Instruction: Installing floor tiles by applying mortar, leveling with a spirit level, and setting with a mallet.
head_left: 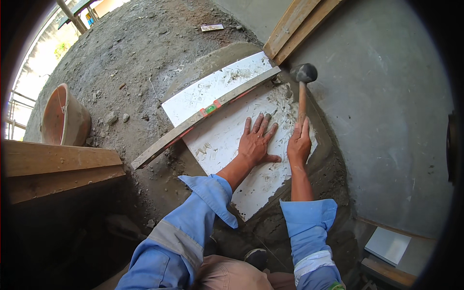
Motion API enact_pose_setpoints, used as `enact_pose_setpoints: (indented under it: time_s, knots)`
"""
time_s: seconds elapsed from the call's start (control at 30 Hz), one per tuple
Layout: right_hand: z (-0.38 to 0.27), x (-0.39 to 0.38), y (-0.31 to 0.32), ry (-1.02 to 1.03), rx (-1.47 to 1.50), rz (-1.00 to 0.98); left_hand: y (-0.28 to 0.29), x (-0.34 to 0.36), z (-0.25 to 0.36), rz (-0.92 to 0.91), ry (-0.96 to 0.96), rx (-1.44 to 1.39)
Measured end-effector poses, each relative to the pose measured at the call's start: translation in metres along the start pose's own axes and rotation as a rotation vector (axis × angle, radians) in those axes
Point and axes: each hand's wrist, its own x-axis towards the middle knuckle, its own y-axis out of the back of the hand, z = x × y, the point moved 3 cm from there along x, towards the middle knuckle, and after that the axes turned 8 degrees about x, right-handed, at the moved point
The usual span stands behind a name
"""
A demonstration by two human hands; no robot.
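Here in the head view, the right hand point(299, 145) is wrapped round 1 black-headed, wooden-handled mallet point(302, 99), long axis near-to-far, head farthest, above the right side of the white, smeared tile point(212, 150); the left hand point(253, 144) lies spread on it, beside 1 long grey spirit level point(209, 110).

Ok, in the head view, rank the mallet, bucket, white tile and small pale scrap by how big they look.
1. White tile
2. Bucket
3. Mallet, handle partly covered by the right hand
4. Pale scrap, smallest by far
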Motion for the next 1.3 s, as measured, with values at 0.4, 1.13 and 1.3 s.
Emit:
enact_pose_setpoints:
  time_s: [0.4,1.13,1.3]
  knots:
    - [-0.018,-0.004,0.005,0.001,0.238,0.316,-0.001,0.002,0.0,0.017,-0.006,0.047]
    - [-0.005,-0.19,0.042,-0.542,0.792,0.194,0.064,-0.04,-0.043,0.336,0.099,-0.05]
    - [-0.009,-0.216,0.045,-0.57,0.845,0.194,0.15,-0.109,-0.115,0.408,0.413,0.399]
